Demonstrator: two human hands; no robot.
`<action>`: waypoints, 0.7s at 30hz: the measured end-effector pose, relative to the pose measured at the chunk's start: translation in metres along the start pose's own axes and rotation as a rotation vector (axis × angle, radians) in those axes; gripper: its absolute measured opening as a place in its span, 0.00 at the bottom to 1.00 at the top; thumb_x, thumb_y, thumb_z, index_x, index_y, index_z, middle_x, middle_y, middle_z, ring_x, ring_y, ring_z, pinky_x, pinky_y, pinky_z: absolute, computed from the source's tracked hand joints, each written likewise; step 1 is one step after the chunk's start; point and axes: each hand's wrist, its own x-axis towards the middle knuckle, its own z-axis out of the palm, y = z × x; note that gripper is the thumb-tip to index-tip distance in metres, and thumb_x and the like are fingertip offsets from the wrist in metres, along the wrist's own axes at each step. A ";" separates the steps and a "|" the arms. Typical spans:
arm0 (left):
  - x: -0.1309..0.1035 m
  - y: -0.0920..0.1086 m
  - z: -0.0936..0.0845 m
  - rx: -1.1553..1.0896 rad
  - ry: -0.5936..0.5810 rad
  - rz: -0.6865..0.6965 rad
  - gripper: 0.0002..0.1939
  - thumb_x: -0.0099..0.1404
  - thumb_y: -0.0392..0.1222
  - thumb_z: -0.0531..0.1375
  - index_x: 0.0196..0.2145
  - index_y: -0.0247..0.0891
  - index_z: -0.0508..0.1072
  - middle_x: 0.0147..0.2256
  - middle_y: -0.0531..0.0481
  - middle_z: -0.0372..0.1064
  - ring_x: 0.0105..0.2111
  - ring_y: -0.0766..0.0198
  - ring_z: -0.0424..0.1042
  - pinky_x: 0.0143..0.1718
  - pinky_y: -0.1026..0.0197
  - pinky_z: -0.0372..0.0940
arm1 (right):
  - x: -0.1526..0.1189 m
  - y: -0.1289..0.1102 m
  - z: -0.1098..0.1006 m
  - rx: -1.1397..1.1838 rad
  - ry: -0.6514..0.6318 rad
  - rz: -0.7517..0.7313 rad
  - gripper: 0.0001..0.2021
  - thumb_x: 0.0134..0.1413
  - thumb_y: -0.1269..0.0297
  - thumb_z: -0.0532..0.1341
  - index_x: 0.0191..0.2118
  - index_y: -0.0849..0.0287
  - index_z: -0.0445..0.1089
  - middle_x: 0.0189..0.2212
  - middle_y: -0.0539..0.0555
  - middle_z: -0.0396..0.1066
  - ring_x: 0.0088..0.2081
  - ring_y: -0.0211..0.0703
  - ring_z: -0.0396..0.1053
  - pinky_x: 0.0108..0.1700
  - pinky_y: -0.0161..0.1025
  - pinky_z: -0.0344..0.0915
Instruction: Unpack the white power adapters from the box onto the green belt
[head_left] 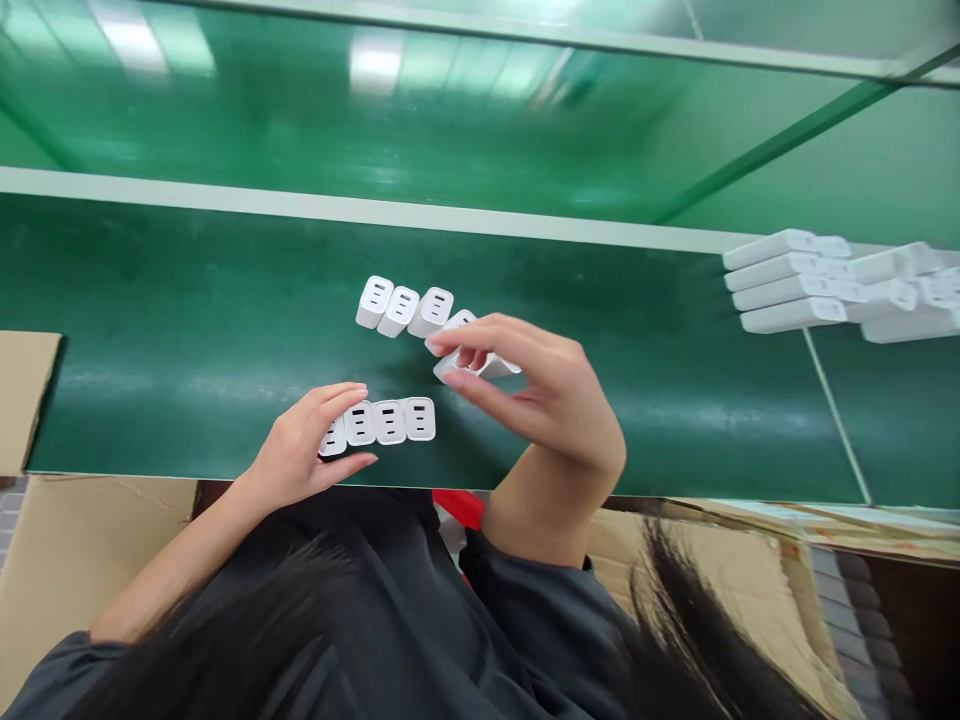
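Observation:
White blocks with port slots stand on the green table. At the front is a row of them [389, 422], side by side. My left hand [307, 440] is curved around the row's left end, thumb on the near side and fingers on the far side. Farther back, a looser group of white blocks [401, 309] stands at a slant. My right hand [532, 380] is at the right end of that group, thumb and fingers curled over white blocks [495, 367]; its fingers partly hide them, and whether it grips one is unclear.
Stacked white blocks [787, 285] lie at the far right of the green table [187, 330]. A cardboard piece [26, 400] is at the left edge. Cardboard boxes [97, 560] stand below the near edge, and a pale rail [300, 205] runs along the back.

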 end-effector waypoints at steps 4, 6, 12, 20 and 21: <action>0.006 0.005 -0.005 0.145 -0.022 0.078 0.33 0.63 0.46 0.65 0.61 0.41 0.58 0.56 0.40 0.67 0.56 0.57 0.69 0.54 0.54 0.69 | 0.000 0.005 -0.002 -0.081 0.295 0.096 0.09 0.63 0.61 0.59 0.43 0.53 0.75 0.33 0.50 0.75 0.31 0.39 0.71 0.35 0.39 0.70; 0.013 0.010 -0.006 0.247 -0.052 0.124 0.32 0.64 0.50 0.64 0.61 0.40 0.59 0.56 0.41 0.68 0.55 0.55 0.69 0.54 0.53 0.69 | 0.001 0.009 0.000 -0.099 0.362 0.132 0.08 0.62 0.60 0.59 0.42 0.53 0.75 0.33 0.51 0.75 0.31 0.40 0.71 0.35 0.39 0.70; 0.035 0.029 0.000 0.474 -0.127 0.134 0.33 0.66 0.61 0.58 0.59 0.35 0.63 0.55 0.42 0.70 0.50 0.55 0.73 0.48 0.54 0.70 | 0.004 0.019 0.003 -0.112 0.417 0.233 0.09 0.61 0.59 0.59 0.42 0.52 0.75 0.34 0.51 0.76 0.34 0.41 0.72 0.35 0.39 0.71; 0.040 0.029 0.011 0.514 -0.127 0.117 0.22 0.69 0.55 0.58 0.53 0.38 0.70 0.47 0.48 0.76 0.38 0.60 0.76 0.32 0.57 0.66 | 0.002 0.031 -0.006 -0.173 0.529 0.403 0.12 0.62 0.58 0.56 0.44 0.54 0.74 0.36 0.53 0.75 0.38 0.43 0.73 0.35 0.39 0.70; 0.040 0.027 0.012 0.502 -0.122 0.120 0.21 0.69 0.54 0.58 0.52 0.38 0.71 0.46 0.49 0.76 0.37 0.60 0.76 0.31 0.57 0.66 | 0.001 0.032 -0.008 -0.177 0.519 0.433 0.13 0.63 0.57 0.56 0.45 0.54 0.74 0.37 0.53 0.75 0.38 0.43 0.73 0.35 0.40 0.70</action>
